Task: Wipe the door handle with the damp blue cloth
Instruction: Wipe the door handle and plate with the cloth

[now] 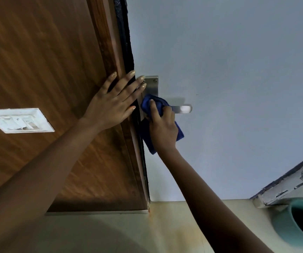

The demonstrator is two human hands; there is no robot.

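A steel lever handle [182, 108] on a steel backplate [151, 86] is fixed to the pale grey door [238, 79]. My right hand [162, 127] grips the blue cloth [155, 104] and presses it over the lever's inner end, where it meets the plate. Part of the cloth hangs below my palm. Only the lever's outer tip shows past the cloth. My left hand [113, 101] lies flat with fingers spread across the brown wooden frame [110, 52], its fingertips touching the plate's top left corner.
A white switch plate [19, 120] sits on the wooden panel at the left. A teal bucket [300, 221] stands on the cream floor [165, 230] at the lower right, beside a chipped white ledge [291, 181].
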